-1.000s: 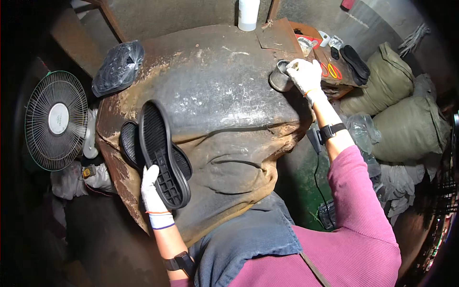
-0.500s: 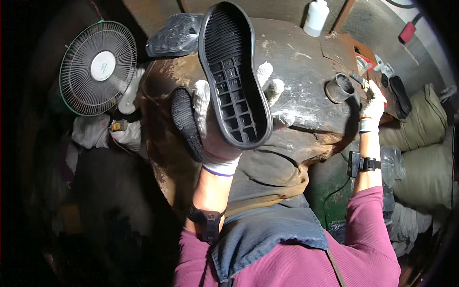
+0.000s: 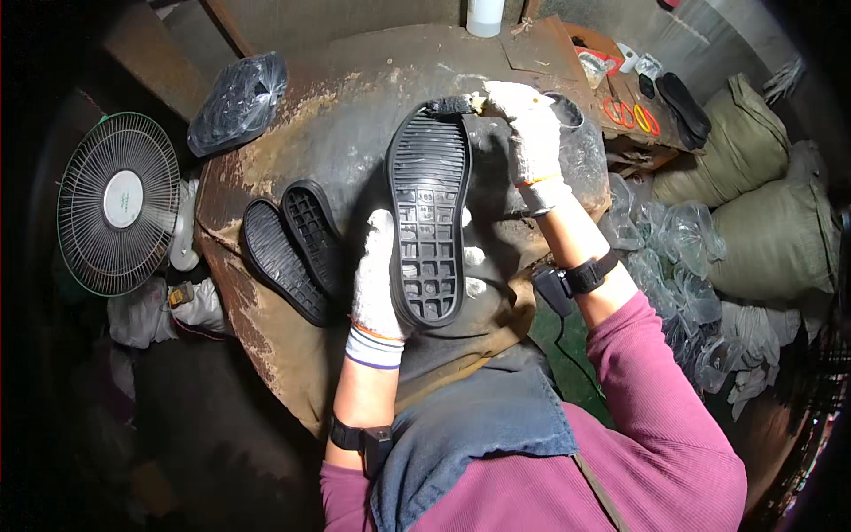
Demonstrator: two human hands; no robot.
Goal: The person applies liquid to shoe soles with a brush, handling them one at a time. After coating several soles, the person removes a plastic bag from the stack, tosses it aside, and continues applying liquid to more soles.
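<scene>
My left hand point(image 3: 377, 275), in a white knit glove, grips a black shoe sole point(image 3: 431, 208) from beneath, its ribbed and gridded hollow side facing me. The fingertips show along the sole's right edge. My gloved right hand point(image 3: 530, 133) is closed on a short brush whose dark bristles point(image 3: 450, 105) lie at the toe rim. Most of the brush handle is hidden in the glove. Left of the held sole, two more black soles point(image 3: 273, 257) point(image 3: 310, 222) lie side by side on the worn table. A metal cup point(image 3: 567, 111) is partly hidden behind my right hand.
A plastic-wrapped dark bundle point(image 3: 238, 102) sits at the table's back left, beside a fan point(image 3: 123, 199). Scissors point(image 3: 618, 108) and a dark sole point(image 3: 683, 106) lie on a side surface at right. Full sacks point(image 3: 771, 230) and clear plastic bags point(image 3: 674, 239) stand near my right arm.
My right hand has come left from beside the metal cup, bringing the brush to the sole's toe. The held sole has come lower and stands straighter in view. My head view has shifted.
</scene>
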